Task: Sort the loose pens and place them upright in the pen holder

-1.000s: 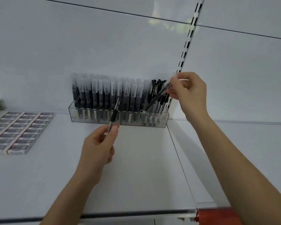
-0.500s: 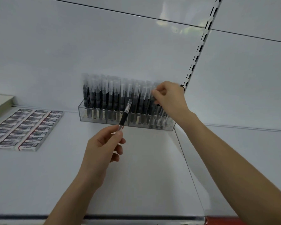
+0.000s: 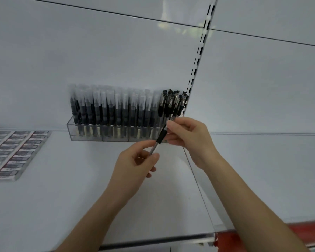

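I see pen (image 3: 161,138) tilted, held in front of right end of pen holder (image 3: 85,132). Left hand (image 3: 133,166) pinches lower end. Right hand (image 3: 189,138) fingers curled round upper part. Pen holder at far edge of shelf (image 3: 62,206).

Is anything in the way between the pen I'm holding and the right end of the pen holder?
Nothing separate: the clear black-grip pen sits just before the transparent plastic holder, though black-capped pens crowd that end.
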